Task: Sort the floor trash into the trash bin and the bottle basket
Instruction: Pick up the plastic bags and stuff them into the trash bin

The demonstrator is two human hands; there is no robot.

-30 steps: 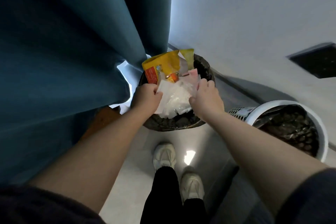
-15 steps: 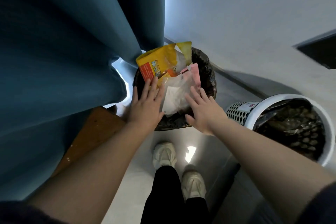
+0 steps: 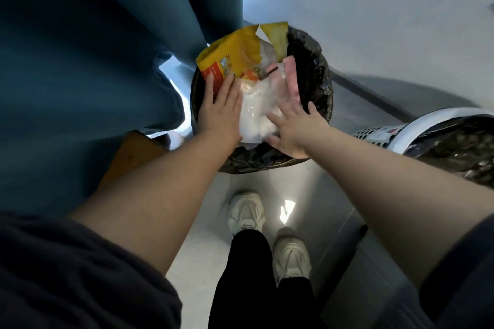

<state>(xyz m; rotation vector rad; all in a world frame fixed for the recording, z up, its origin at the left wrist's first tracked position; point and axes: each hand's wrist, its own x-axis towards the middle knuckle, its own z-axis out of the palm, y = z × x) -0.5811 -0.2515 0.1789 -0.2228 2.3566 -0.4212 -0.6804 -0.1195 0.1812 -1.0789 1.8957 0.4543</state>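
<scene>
step: trash is pressed down into the bin (image 3: 318, 104) | left hand (image 3: 222, 112) flat on the yellow bag (image 3: 235, 61), right hand (image 3: 296, 125) flat on the white plastic (image 3: 256, 112), fingers spread, nothing gripped | bag upright at bin's far side, long axis vertical, torn mouth up | advice: even pressure, rim liner spared | basket (image 3: 417, 128) right of bin

A dark teal curtain (image 3: 80, 61) is hanging down the left side, its folds reaching close to the floor (image 3: 203, 270). Daylight is showing through a gap (image 3: 171, 72) at the curtain's lower edge. A plain pale wall (image 3: 374, 8) is filling the upper right, meeting the floor along a dark baseboard (image 3: 374, 96). The floor is pale grey and glossy, catching 1 bright patch of reflected light (image 3: 287, 212). A brown wooden surface (image 3: 131, 155) is showing below the curtain.
</scene>
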